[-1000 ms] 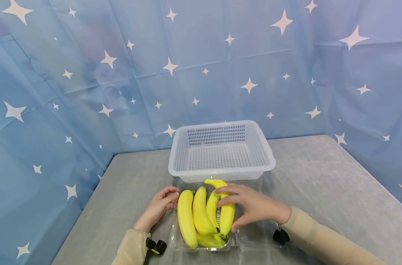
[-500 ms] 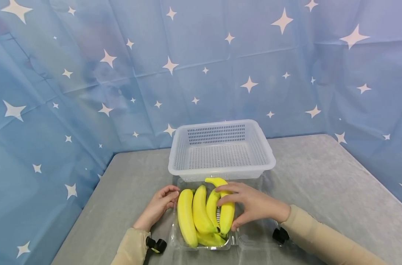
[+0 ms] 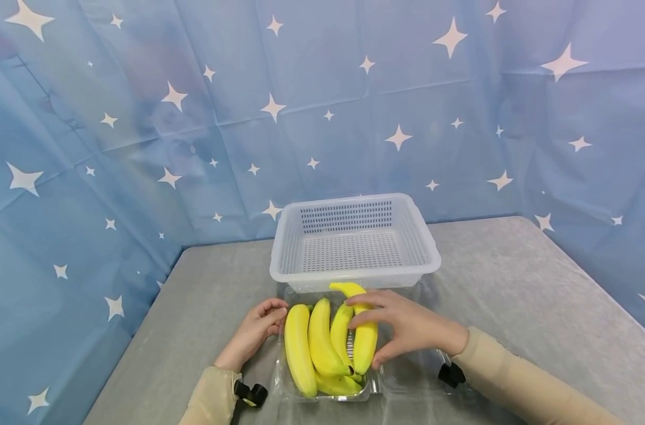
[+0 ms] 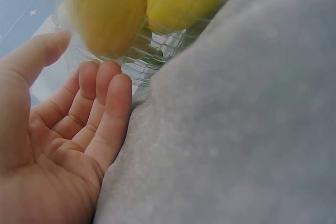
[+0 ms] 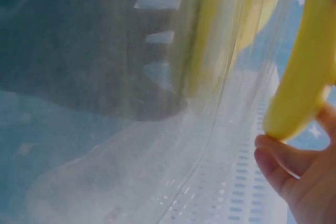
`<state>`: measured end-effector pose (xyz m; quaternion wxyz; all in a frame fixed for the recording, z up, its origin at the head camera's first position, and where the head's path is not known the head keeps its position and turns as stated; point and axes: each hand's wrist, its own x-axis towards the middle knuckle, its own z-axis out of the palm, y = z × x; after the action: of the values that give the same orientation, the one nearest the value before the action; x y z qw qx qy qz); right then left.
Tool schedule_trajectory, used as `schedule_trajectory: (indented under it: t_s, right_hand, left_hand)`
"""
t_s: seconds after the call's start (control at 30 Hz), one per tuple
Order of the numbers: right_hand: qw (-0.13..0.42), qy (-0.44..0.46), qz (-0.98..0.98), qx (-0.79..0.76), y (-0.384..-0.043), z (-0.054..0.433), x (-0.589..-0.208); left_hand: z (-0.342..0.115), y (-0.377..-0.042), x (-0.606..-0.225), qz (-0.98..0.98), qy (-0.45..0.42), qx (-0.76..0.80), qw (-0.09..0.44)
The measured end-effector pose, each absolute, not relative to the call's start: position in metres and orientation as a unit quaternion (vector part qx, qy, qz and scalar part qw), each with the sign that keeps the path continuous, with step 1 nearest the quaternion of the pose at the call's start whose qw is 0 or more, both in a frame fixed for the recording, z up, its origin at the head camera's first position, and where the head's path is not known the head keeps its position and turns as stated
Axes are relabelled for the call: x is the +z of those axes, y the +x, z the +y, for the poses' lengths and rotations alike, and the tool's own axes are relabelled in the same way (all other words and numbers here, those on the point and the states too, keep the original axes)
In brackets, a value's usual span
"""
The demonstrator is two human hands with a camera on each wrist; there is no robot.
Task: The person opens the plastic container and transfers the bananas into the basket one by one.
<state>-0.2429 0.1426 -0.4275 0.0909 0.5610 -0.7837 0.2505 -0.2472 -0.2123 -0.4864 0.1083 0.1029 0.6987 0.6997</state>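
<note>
In the head view, several yellow bananas (image 3: pixel 300 351) lie in a clear plastic clamshell box (image 3: pixel 354 396) at the table's front. My right hand (image 3: pixel 407 324) holds one banana (image 3: pixel 365 342) by its sides, at the box's right edge, between thumb and fingers. That banana (image 5: pixel 299 72) also shows in the right wrist view, fingertips against it near its end. On the box's left, my left hand (image 3: pixel 254 329) rests with relaxed fingers at the wall. The left wrist view has those fingertips (image 4: pixel 119 95) by the clear wall, thumb apart.
A white perforated plastic basket (image 3: pixel 354 275) stands just behind the box. The box's clear lid (image 3: pixel 415 378) lies folded out to the right, under my right forearm. A grey cloth (image 3: pixel 503 283) covers the table, and a blue star-print curtain (image 3: pixel 322 136) hangs behind.
My right hand has raised its banana very slightly, shifting it a little to the right. My left hand and the other bananas stay put.
</note>
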Motion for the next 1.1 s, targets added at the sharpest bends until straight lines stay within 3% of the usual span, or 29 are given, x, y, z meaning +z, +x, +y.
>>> schedule_trajectory:
  t_s: [0.33, 1.1]
  right_hand:
    - [0.086, 0.552, -0.791, 0.249, -0.236, 0.142, -0.421]
    - [0.132, 0.544, -0.797, 0.225, -0.235, 0.152, -0.394]
  left_hand:
    - [-0.215, -0.242, -0.487, 0.71, 0.055, 0.692, 0.119]
    - [-0.21, -0.246, -0.485, 0.71, 0.059, 0.692, 0.117]
